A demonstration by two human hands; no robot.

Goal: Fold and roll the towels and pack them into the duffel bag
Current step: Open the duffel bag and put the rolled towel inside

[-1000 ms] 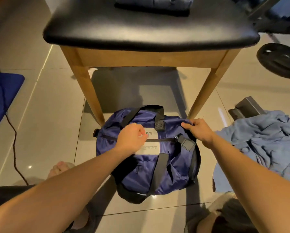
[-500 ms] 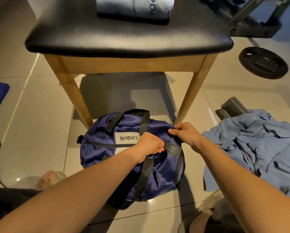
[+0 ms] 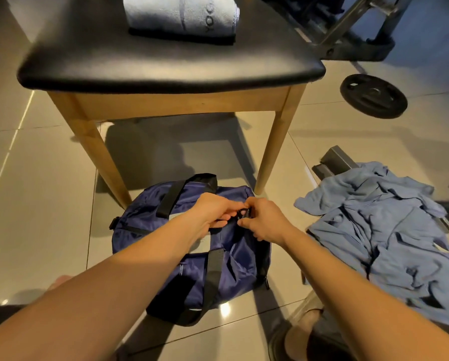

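Note:
A navy duffel bag (image 3: 233, 267) with black straps lies on the tiled floor in front of me. My left hand (image 3: 213, 213) and my right hand (image 3: 263, 220) meet on top of the bag, both pinching a black zipper end tab (image 3: 242, 213) between them. A pile of unfolded light blue towels (image 3: 390, 230) lies crumpled on the floor to the right of the bag. One light blue towel (image 3: 181, 14), rolled, sits on the black padded seat of a wooden stool (image 3: 166, 66) behind the bag.
The stool's wooden legs (image 3: 276, 149) stand just behind the bag. A black weight plate (image 3: 373, 96) lies on the floor at back right beside a metal gym frame (image 3: 348, 29). A grey metal block (image 3: 334, 160) sits behind the towel pile. My foot in a sandal (image 3: 301, 332) is at lower right.
My left hand slid right along the bag's top zipper toward my right hand; both now meet at the bag's right end. The view tilted, showing more of the stool and the rolled towel.

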